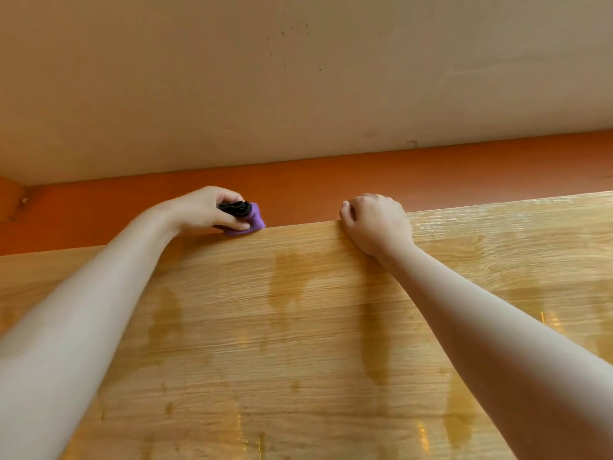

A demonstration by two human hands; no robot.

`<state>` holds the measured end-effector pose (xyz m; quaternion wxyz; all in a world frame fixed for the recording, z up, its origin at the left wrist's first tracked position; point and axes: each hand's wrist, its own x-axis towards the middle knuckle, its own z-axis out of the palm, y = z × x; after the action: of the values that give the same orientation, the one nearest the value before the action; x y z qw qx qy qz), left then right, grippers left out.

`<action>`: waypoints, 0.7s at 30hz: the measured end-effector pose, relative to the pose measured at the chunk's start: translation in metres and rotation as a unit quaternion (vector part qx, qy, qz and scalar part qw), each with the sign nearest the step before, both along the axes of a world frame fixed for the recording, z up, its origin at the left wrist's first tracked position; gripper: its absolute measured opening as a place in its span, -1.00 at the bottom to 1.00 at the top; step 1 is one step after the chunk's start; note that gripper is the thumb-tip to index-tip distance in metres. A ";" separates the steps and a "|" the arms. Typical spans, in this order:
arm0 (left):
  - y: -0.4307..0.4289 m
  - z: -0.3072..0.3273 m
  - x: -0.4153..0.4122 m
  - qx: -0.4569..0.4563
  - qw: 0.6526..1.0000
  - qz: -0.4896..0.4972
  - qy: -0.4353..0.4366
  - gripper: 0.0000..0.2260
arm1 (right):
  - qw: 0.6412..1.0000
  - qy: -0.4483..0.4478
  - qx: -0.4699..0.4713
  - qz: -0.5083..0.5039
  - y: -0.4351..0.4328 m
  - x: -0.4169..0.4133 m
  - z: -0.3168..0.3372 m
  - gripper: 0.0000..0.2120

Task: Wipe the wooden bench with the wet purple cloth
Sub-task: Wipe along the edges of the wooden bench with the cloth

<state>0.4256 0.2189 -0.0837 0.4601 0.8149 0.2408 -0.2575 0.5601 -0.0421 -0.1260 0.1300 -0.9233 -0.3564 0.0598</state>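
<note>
The wooden bench (315, 327) fills the lower part of the head view, its light grain marked with darker wet streaks. At its far edge my left hand (205, 209) grips the bunched purple cloth (253, 222), which has a dark part showing between the fingers, and holds it against the edge. My right hand (374, 224) lies further right on the same far edge, its fingers curled over the edge of the bench. Both forearms stretch across the bench top.
Beyond the far edge runs an orange-brown band (331, 184) at the foot of a beige wall (298, 78). The bench top continues to the right and towards me, with shiny wet patches near the bottom.
</note>
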 end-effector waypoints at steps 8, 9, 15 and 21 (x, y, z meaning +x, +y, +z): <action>-0.009 0.012 0.005 0.029 0.999 0.011 0.022 -0.92 | 1.000 0.004 0.005 0.014 -0.001 0.003 -0.003 -0.63; -0.021 0.012 0.014 0.017 1.000 0.005 0.009 -0.90 | 1.000 0.003 0.005 0.014 -0.001 0.003 -0.003 -0.63; -0.059 0.004 0.041 0.000 0.999 -0.024 -0.029 -0.91 | 1.000 -0.008 0.005 0.007 -0.002 0.002 -0.004 -0.62; -0.054 0.001 0.028 0.000 0.999 -0.006 -0.054 -0.90 | 1.000 -0.007 0.007 0.010 -0.001 0.000 -0.002 -0.62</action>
<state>0.4533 0.1647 -0.0823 0.4710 0.8290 0.2106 -0.2155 0.5606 -0.0428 -0.1284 0.1331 -0.9194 -0.3665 0.0525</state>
